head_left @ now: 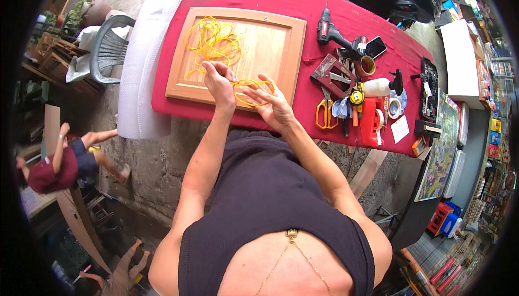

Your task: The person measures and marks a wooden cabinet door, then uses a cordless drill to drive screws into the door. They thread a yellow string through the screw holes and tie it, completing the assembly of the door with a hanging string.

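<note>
A loose tangle of yellow cord (pixel 220 52) lies on a framed wooden panel (pixel 297 52), which rests on a red-covered table. Above the panel's near edge, my left hand (pixel 220 86) is closed on part of the cord, its fingers partly hidden by the palm. From there the cord runs in a small loop across to my right hand (pixel 275 105). My right fingers are curled with the loop passing over them, thumb and fingertips holding it. Both hands are close together, a short gap apart, with the tangle just beyond the left one.
Right of the panel are a cordless drill (pixel 338 32), staple gun (pixel 334 74), yellow-handled scissors (pixel 324 114), tape measure (pixel 357 97), spray bottle (pixel 377 87) and phone (pixel 376 47). White foam wrap (pixel 143 79) hangs at the table's left, near a plastic chair (pixel 108 47). Two other people are at lower left.
</note>
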Action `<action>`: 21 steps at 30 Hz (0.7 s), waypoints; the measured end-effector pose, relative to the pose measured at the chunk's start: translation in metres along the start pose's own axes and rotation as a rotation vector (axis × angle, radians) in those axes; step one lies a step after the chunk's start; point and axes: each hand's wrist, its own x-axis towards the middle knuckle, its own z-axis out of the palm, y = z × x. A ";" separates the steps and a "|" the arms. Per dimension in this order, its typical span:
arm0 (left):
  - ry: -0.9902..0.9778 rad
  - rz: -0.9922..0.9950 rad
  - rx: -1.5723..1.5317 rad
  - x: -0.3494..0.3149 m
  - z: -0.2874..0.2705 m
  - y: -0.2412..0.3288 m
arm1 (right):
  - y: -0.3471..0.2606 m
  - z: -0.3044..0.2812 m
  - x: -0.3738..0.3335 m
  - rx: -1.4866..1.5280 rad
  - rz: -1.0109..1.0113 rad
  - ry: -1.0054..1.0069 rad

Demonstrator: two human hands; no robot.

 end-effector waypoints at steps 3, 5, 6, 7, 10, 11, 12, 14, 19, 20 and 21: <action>-0.038 0.005 0.065 -0.008 0.001 -0.004 | -0.001 -0.003 -0.016 -0.558 -0.115 0.095; -0.095 -0.031 0.144 -0.011 0.000 -0.002 | -0.010 -0.003 -0.023 -1.282 -0.546 0.183; -0.128 -0.022 0.177 -0.013 0.001 -0.002 | -0.018 -0.002 -0.025 -1.564 -0.759 0.175; -0.160 -0.015 0.212 -0.015 0.001 -0.002 | -0.024 -0.002 -0.025 -1.838 -0.979 0.163; -0.264 -0.010 0.277 -0.022 0.011 -0.007 | -0.032 -0.022 -0.013 -1.631 -0.577 -0.075; -0.276 -0.031 0.275 -0.023 0.011 -0.007 | -0.035 -0.023 -0.012 -1.523 -0.390 -0.124; -0.288 -0.052 0.273 -0.023 0.008 -0.006 | -0.035 -0.022 -0.012 -1.380 -0.431 -0.109; -0.322 -0.079 0.241 -0.021 0.002 -0.007 | -0.038 -0.016 -0.012 -1.458 -0.501 -0.138; -0.321 -0.033 0.306 -0.023 0.004 -0.007 | -0.033 -0.029 0.002 -1.296 -0.418 -0.190; -0.265 0.005 0.330 -0.019 0.000 -0.006 | -0.031 -0.032 0.005 -1.011 -0.376 -0.098; -0.210 0.043 0.354 -0.015 -0.005 -0.005 | -0.038 -0.039 0.003 -0.748 -0.243 0.098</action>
